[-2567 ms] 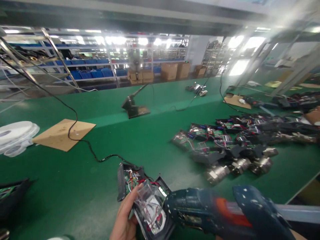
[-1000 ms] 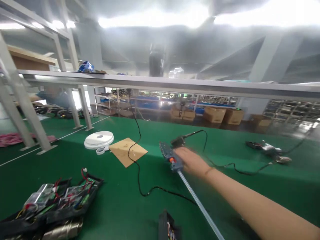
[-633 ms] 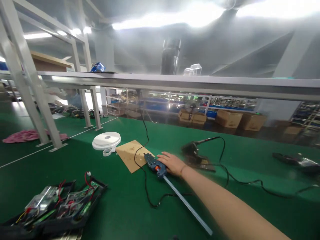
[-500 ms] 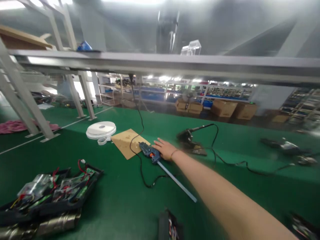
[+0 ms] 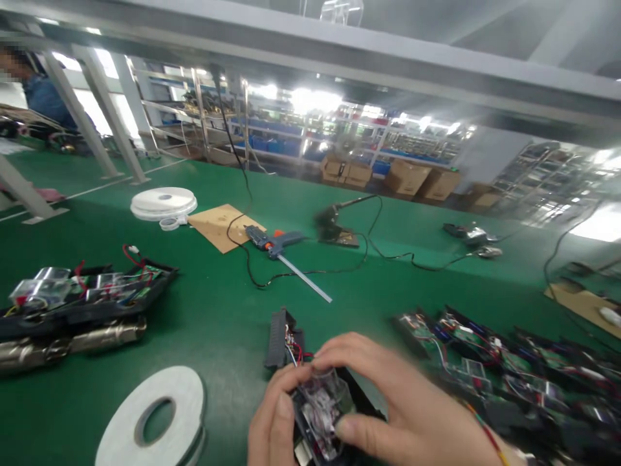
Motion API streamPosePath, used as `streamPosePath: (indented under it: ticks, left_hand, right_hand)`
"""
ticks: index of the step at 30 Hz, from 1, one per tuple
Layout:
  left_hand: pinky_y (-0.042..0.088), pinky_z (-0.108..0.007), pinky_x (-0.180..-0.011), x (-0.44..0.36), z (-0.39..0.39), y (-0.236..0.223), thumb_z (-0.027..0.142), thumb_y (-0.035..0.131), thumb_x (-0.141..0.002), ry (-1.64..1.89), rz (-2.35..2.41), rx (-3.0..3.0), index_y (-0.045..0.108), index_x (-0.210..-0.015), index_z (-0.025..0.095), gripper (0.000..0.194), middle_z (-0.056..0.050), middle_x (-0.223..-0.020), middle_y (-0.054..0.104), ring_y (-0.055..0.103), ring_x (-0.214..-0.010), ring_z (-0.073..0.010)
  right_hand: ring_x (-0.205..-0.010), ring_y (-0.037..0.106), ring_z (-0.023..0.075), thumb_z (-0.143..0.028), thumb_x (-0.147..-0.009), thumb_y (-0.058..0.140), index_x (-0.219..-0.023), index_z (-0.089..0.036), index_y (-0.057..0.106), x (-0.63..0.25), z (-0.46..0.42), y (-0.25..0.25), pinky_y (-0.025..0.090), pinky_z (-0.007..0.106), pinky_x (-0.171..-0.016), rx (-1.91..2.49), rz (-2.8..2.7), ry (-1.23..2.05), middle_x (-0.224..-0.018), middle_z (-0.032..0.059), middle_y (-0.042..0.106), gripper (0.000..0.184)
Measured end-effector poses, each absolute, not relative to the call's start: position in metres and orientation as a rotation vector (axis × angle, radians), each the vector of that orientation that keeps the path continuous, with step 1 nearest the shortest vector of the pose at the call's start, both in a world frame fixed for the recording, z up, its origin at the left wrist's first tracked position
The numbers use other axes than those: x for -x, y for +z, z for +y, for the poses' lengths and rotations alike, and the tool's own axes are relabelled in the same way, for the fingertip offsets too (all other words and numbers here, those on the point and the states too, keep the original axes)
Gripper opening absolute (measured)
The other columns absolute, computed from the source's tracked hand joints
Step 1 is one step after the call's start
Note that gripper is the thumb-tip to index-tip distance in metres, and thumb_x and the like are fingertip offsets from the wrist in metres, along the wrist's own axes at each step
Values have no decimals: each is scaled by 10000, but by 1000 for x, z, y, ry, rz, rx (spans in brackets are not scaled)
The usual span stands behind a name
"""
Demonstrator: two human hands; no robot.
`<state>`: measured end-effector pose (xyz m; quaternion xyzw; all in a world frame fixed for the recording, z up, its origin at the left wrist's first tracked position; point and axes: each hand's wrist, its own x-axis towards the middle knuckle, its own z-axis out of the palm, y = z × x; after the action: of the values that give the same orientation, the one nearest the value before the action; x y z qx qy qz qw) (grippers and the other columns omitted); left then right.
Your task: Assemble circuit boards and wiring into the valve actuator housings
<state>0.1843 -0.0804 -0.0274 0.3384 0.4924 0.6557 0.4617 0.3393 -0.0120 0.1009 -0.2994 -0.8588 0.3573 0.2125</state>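
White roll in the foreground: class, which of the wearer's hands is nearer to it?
The left. The left hand is just right of the white roll, not touching it; the right hand is farther right, across the open device.

Glue gun [image 5: 275, 244] lies partly on cardboard sheet [image 5: 220, 228], behind tape roll [image 5: 112, 421]

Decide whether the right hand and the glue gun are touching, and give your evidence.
Apart: the head view plainly shows bare green table between the right hand and the glue gun lying beyond it.
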Motion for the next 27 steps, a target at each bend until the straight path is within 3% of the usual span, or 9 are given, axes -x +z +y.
streamPosePath:
  ticks: [8, 13, 16, 20, 27]
  left_hand:
    - [487, -316, -1060, -185, -86, -18, 536, 364, -1013, 1601, 1280, -959, 714, -1174, 212, 503, -73, -1264, 702, 627, -1207, -227]
    - [435, -297, -1106, -185, -86, -17, 528, 364, -1021, 1606, 1316, -1048, 693, -1235, 234, 491, -39, -1306, 688, 600, -1245, -205]
    - [452, -311, -1098, -185, -85, -20, 524, 379, -1019, 1622, 1306, -1052, 699, -1231, 225, 486, -47, -1311, 687, 604, -1248, -216]
    - [449, -292, -1103, -185, -83, -18, 508, 377, -1027, 1625, 1254, -1108, 686, -1252, 229, 473, -41, -1320, 685, 608, -1251, -199]
    - [516, -310, -1038, -183, -77, -20, 463, 417, -1028, 1655, 1280, -1204, 690, -1227, 212, 420, -72, -1259, 715, 658, -1181, -206]
  right_hand:
    - [-1211, 538, 225, -214, -851, 716, -1232, -275, 559, -342, -32, 79, 454, 360, -1037, 906, -2402, 985, -1298, 67, 568, 416]
    - [-1176, 558, 209, -153, -864, 671, -1153, -272, 568, -347, -32, 76, 468, 350, -1030, 851, -2465, 891, -1218, 43, 613, 329]
    - [-1233, 557, 220, -171, -897, 649, -1134, -280, 568, -349, -29, 75, 415, 396, -1120, 778, -2512, 834, -1179, 32, 663, 273]
    - [-1402, 451, 249, -225, -956, 595, -1162, -285, 559, -355, -25, 75, 339, 475, -1200, 789, -2594, 810, -1350, 64, 637, 218]
    - [-1356, 519, 253, -169, -922, 606, -1168, -305, 591, -354, -23, 82, 285, 521, -1232, 737, -2608, 850, -1329, 66, 655, 282]
